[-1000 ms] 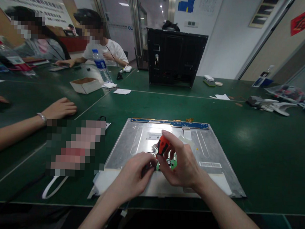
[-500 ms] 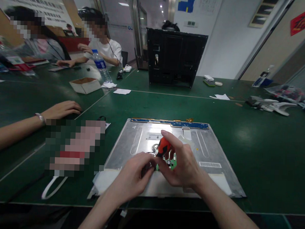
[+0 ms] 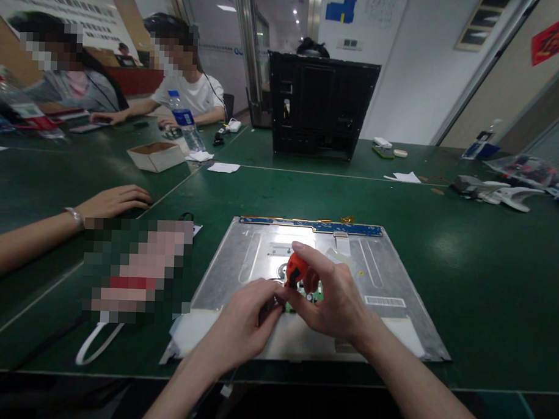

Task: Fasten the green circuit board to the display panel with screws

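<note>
A silver metal display panel (image 3: 311,345) lies face down in front of me, with a blue circuit strip (image 3: 279,222) along its far edge. My right hand (image 3: 334,291) grips the red and black handle of a screwdriver (image 3: 297,268), held fairly upright over the panel's middle. Beneath it, a small green circuit board (image 3: 317,294) shows partly; the screwdriver's tip is hidden by my fingers. My left hand (image 3: 251,312) is closed at the board's left side, its fingertips close to the screwdriver. What those fingers pinch, if anything, cannot be made out.
Another person's hand (image 3: 117,201) rests at the left, beside a blurred-out pink item (image 3: 144,263). A black monitor housing (image 3: 322,107) stands at the back. Further left are an open box (image 3: 156,157) and a water bottle (image 3: 187,121); a white-grey tool (image 3: 495,192) lies right.
The screwdriver handle has turned and tipped slightly more upright in my right hand. My left hand stays put. A person across the table has lowered a raised hand to the tabletop.
</note>
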Demonstrator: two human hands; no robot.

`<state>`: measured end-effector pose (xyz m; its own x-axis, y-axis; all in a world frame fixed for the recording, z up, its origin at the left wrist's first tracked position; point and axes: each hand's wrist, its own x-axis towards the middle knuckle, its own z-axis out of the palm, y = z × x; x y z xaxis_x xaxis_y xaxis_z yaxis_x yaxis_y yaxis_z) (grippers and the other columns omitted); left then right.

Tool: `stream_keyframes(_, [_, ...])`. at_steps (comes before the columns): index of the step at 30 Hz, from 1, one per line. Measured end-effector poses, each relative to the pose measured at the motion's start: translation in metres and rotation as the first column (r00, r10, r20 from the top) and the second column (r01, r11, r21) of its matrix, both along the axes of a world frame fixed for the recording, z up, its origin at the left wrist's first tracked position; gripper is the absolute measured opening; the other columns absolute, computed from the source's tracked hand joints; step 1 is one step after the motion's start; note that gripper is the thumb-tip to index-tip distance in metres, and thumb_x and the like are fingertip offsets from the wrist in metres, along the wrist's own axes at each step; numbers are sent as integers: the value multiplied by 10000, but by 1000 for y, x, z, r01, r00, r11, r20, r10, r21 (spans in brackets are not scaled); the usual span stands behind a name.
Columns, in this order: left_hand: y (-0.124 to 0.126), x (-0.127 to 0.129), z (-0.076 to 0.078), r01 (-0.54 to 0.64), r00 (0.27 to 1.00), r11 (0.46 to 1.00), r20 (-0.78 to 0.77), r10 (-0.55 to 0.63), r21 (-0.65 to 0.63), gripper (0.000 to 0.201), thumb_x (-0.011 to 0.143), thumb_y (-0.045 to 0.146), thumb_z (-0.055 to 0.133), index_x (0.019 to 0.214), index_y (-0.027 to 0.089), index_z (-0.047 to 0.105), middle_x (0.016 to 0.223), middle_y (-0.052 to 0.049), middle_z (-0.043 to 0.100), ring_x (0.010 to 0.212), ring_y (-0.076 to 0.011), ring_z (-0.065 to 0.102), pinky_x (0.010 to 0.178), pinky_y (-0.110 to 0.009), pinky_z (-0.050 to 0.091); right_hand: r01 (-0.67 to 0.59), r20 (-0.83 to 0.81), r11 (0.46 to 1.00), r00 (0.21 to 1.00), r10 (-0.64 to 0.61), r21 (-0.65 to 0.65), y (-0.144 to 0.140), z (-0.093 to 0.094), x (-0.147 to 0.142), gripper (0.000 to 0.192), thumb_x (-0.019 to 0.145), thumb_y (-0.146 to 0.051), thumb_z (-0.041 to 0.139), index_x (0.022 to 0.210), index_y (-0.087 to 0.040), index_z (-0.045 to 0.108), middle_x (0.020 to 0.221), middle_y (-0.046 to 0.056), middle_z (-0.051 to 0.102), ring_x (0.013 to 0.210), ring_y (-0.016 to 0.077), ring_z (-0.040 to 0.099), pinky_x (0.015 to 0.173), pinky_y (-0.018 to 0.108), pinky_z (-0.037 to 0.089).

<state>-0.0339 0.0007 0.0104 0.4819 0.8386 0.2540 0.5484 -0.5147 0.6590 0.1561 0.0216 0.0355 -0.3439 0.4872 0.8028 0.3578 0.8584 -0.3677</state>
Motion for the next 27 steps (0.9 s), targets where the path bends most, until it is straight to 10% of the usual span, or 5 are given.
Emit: stream_keyframes(27, [1, 1, 0, -11, 1000, 1000, -6, 11, -12, 125, 874, 148, 465, 874, 189, 582, 835, -36, 652, 765, -188, 605, 700, -310, 468, -38, 0, 999, 999, 38, -10, -1, 1, 1, 640, 887, -154, 559, 1470, -189, 296, 955, 57, 684, 633, 138, 619, 466, 248, 509])
